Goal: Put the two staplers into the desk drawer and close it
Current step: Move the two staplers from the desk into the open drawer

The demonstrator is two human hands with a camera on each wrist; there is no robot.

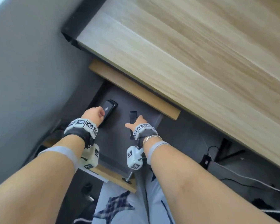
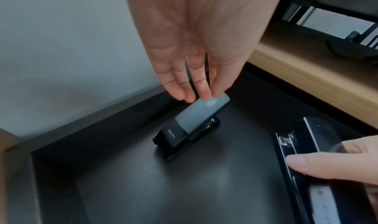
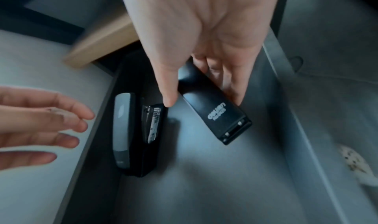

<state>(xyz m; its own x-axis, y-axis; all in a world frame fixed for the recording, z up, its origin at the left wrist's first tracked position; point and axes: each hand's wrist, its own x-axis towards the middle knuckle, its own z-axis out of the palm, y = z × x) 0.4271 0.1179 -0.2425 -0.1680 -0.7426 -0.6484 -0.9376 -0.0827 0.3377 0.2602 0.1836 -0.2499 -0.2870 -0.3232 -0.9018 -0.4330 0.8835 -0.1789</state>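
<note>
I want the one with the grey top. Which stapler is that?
The grey-topped stapler lies near the drawer's left wall, by the left hand. The all-black stapler, held by the right hand, has none.

Two staplers, one drawer, two hands

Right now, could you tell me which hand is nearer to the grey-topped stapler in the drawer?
Left. The left hand hovers over the grey-topped stapler, fingertips at its grey top. The right hand is off to the side, holding the all-black stapler.
</note>
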